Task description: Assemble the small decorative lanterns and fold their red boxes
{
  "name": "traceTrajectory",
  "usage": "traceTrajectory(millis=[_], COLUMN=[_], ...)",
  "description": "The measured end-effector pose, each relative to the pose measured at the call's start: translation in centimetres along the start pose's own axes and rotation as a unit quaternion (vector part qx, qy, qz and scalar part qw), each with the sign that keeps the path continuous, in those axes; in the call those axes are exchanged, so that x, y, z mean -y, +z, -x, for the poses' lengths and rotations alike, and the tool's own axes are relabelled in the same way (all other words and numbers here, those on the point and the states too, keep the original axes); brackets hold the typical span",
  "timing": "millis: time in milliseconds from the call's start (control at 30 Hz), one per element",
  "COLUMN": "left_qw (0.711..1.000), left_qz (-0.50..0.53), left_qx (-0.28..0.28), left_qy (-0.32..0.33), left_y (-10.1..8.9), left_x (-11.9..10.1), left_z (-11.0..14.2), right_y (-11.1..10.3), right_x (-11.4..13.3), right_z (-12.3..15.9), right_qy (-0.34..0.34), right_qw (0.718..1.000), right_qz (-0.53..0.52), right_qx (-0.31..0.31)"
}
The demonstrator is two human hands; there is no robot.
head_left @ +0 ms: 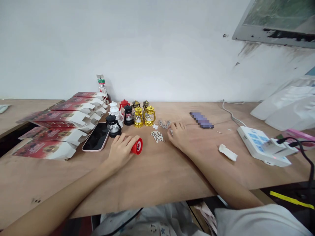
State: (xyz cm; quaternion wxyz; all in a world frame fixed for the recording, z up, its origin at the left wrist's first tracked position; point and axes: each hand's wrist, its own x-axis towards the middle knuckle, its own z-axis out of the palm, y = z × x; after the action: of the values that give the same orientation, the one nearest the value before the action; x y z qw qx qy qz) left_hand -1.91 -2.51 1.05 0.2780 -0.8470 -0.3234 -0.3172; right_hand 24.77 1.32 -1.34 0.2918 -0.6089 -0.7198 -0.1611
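A red mini lantern (137, 146) lies on its side in my left hand (121, 149), its round base turned to the right. The fingers wrap round its body and hide most of it. My right hand (179, 135) rests on the table, fingers curled down with thumb and forefinger close together. Something small and silvery shows between them, too small to name. Just left of that hand is a scatter of button cells (157, 136). Behind them lie a small heap of thin metal pieces (164, 123) and some little white pieces (155, 127).
Several mini lanterns stand behind my left hand, among them a black one (113, 126) and a gold one (149, 116). A phone (96, 137) and open red-and-white boxes (64, 118) are at left. At right are a blurred purple item (201, 120) and a power strip (263, 146).
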Motion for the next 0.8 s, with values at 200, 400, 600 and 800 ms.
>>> traceTrajectory(millis=[200,400,600,800], left_qw=[0.999,0.999,0.994,0.991], left_qz=[0.035,0.001,-0.081,-0.093], left_qx=[0.015,-0.018,-0.005,0.030], left_qy=[-0.010,0.050,0.078,0.092], left_y=[0.2,0.3,0.3,0.6], left_x=[-0.2,-0.8,-1.2,-1.3], left_z=[0.3,0.4,0.1,0.2], right_y=[-1.4,-2.3,-1.2,-0.8], right_x=[5.4,9.5,9.8,9.9], right_z=[2.0,3.9,4.0,3.9], right_qy=[-0.161,-0.052,0.110,0.157], right_qw=[0.932,0.871,0.783,0.742], right_qz=[-0.299,-0.488,-0.601,-0.629], right_qx=[-0.125,0.000,0.114,0.170])
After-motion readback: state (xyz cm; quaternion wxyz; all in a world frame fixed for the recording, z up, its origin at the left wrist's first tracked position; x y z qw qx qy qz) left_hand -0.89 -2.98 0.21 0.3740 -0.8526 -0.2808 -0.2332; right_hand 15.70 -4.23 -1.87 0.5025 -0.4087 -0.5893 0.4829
